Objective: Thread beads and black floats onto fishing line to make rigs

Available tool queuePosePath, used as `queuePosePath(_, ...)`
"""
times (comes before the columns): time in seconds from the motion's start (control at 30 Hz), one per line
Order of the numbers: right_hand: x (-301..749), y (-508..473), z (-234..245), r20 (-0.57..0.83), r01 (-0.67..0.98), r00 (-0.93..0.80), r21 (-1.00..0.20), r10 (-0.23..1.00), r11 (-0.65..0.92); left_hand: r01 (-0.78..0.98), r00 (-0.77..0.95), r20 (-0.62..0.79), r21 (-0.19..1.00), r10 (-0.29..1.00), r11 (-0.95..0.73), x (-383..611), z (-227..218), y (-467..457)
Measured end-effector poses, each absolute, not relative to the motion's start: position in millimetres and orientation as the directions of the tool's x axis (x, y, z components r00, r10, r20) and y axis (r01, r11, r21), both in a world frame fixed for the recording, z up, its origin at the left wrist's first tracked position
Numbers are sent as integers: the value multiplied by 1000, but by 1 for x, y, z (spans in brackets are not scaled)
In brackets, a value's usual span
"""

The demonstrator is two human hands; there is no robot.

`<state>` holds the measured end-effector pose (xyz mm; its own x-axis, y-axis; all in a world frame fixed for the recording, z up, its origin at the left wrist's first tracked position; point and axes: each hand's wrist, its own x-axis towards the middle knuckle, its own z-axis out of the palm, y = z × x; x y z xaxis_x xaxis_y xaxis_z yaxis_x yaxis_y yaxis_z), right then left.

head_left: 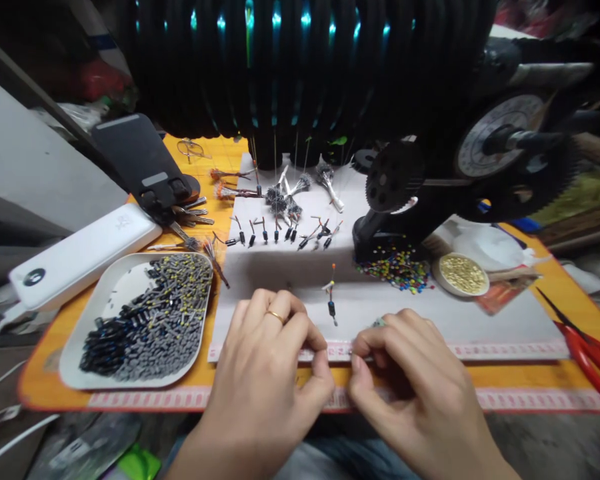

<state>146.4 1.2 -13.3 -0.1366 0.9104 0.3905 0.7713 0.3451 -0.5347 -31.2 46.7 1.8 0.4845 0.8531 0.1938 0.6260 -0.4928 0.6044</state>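
My left hand (275,367), with a ring on one finger, is closed in a pinch over the front edge of the white board (280,293). Opposite it, my right hand (413,380) also pinches, its thumb against the curled index finger. A small gap parts the two sets of fingertips. Whatever lies in them, perhaps a fine line, is too small to make out. Just beyond the fingers lies a small rig (332,308) with a dark cylinder and an orange tip. A pink measuring tape (460,351) runs along the board's edge beneath both hands.
Left stands a white tray (70,353) of small grey and black parts, beside a white power bank (85,253) and a phone stand (140,160). Behind looms a black geared machine (305,80). Colourful beads (400,267), a dish of gold pieces (463,275) and red-handled scissors (587,360) lie right.
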Motion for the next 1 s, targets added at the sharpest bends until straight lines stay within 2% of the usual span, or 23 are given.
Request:
queuePosePath(0.5,153,-4,-15,368,807,-118,-506,922,305,571,486,334,579,808,-582,-31,-10,46)
queuePosePath(0.83,163,-10,-17,348,827,-105,-490,932,276,580,513,343,537,787,-612,-37,-14,47)
queuePosePath(1.0,166,-11,-18,378,829,-88,-485,922,278,609,496,288,556,819,-565,-38,-12,45)
